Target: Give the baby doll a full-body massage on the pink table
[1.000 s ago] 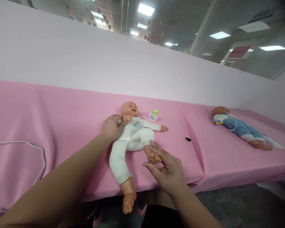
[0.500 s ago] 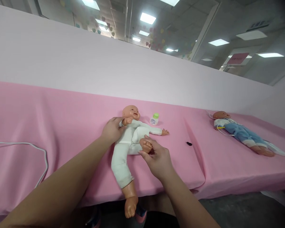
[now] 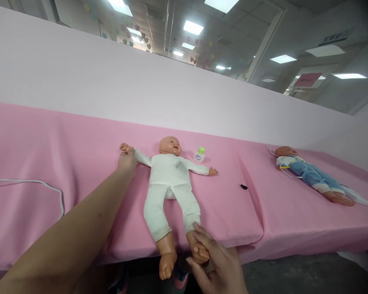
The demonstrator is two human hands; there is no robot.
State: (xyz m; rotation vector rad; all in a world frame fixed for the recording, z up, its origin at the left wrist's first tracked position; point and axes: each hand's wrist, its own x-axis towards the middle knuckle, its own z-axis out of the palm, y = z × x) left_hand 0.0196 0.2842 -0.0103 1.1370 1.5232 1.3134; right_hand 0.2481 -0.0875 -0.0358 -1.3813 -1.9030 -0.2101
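A baby doll (image 3: 171, 171) in a white cloth suit lies on its back on the pink-covered table (image 3: 230, 212), its legs reaching over the front edge. My left hand (image 3: 128, 160) is closed around the doll's forearm at the left, which is stretched outward. Around the doll's foot at the lower right, my right hand (image 3: 216, 259) curls with thumb and fingers on either side. The doll's other arm lies out to the right, untouched. Beside its head stands a small bottle (image 3: 199, 154) with a green cap.
A second doll (image 3: 313, 173) in blue trousers lies at the right, with thin tubing about it. A small black object (image 3: 243, 187) rests near the cushion seam. A white cable (image 3: 43, 184) runs along the left. Behind the table rises a white wall (image 3: 141, 90) below windows.
My left hand has drawn the doll's arm outward from its chest to the left. My right hand has brought the bent leg down straight toward the table's front edge.
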